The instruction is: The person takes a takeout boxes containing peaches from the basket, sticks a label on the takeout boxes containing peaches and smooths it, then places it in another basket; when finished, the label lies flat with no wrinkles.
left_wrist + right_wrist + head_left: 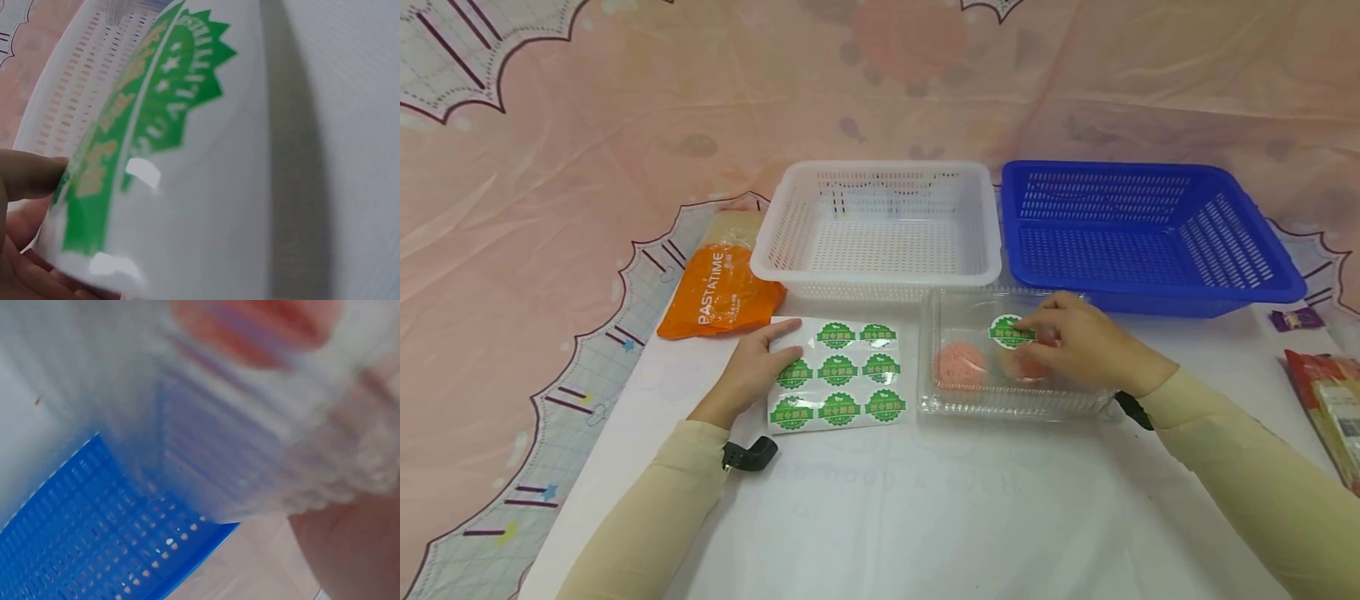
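Observation:
My left hand (pixel 747 373) holds a sheet of round green-and-white stickers (pixel 838 385) by its left edge. In the left wrist view the thumb (pixel 34 175) lies on the sheet's printed face and fingers are behind it; the sheet bends up. Over the lid of a clear plastic box (pixel 951 312), my right hand (pixel 1078 346) pinches one round green sticker (pixel 1009 332) by its right side. Two pinkish round items lie inside the box, a left one (pixel 961 367) and a right one (pixel 1028 367) partly behind the fingers. The right wrist view is blurred by the clear plastic.
A white basket (pixel 876 279) and a blue basket (pixel 1157 293) stand behind the box and sheet. An orange pasta bag (pixel 730 292) leans at the left. On the right lie a small purple packet (pixel 1297 319) and a red-and-yellow packet (pixel 1330 408).

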`<state>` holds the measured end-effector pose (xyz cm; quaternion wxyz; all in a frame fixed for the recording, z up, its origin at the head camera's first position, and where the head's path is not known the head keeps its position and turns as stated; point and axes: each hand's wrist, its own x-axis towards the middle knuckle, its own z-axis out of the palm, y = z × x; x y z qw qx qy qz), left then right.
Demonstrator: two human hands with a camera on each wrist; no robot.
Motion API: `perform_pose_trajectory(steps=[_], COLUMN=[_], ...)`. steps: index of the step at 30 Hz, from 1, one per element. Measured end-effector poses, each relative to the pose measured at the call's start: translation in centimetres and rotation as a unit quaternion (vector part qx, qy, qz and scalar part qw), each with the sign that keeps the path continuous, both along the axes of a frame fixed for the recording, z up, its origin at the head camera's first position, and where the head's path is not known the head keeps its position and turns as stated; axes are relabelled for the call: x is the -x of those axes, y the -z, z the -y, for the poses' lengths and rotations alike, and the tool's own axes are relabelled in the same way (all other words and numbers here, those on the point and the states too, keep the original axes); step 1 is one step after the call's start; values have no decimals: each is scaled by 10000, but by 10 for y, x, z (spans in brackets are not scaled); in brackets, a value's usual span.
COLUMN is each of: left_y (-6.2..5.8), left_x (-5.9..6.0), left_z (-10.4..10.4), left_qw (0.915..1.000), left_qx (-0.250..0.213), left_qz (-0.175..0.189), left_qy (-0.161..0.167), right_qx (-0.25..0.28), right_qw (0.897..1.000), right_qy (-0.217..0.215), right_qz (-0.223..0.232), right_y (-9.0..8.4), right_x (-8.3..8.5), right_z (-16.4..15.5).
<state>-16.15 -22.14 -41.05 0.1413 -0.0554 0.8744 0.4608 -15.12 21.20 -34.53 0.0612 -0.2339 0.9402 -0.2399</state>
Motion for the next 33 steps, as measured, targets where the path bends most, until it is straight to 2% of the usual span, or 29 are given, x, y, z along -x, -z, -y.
perform_pose_trajectory(steps=[6, 14, 23, 33], left_y=[2, 1, -1, 3], left_x=[2, 5, 9, 13], left_z=[1, 1, -2, -2], left_qw=[9999, 9994, 9992, 9992], left_qx=[100, 307, 390, 317], left_qz=[-52, -90, 34, 57], left_qy=[66, 151, 127, 244], right_qx=[0, 289, 283, 376], right_qw=[9999, 9995, 9996, 9981], right_qy=[108, 122, 43, -98], right_qz=[-30, 15, -2, 475], right_y=[1, -1, -1, -3], right_x=[5, 9, 13, 14], right_z=[1, 5, 6, 8])
